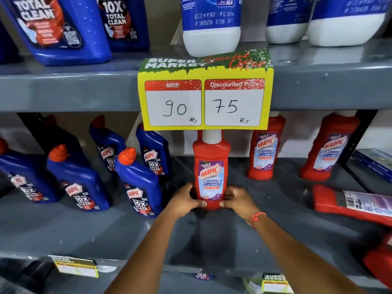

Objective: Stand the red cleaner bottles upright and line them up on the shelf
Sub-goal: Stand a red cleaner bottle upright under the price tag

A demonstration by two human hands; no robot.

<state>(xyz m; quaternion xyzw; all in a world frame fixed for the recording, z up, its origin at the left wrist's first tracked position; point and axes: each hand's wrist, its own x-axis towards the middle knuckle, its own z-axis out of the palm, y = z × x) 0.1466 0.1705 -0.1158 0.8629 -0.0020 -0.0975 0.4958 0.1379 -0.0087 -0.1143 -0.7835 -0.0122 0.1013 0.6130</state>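
A red cleaner bottle with a white cap stands upright on the grey shelf, label facing me. My left hand grips its base from the left and my right hand from the right. Two more red bottles stand upright further back: one to the right and another beyond it. A red bottle lies flat on its side at the right. Part of another red bottle shows at the lower right edge.
Several blue cleaner bottles stand on the left half of the shelf. A yellow price card hangs from the upper shelf, covering the held bottle's cap top. Blue and white bottles fill the upper shelf. A dark upright post is at right.
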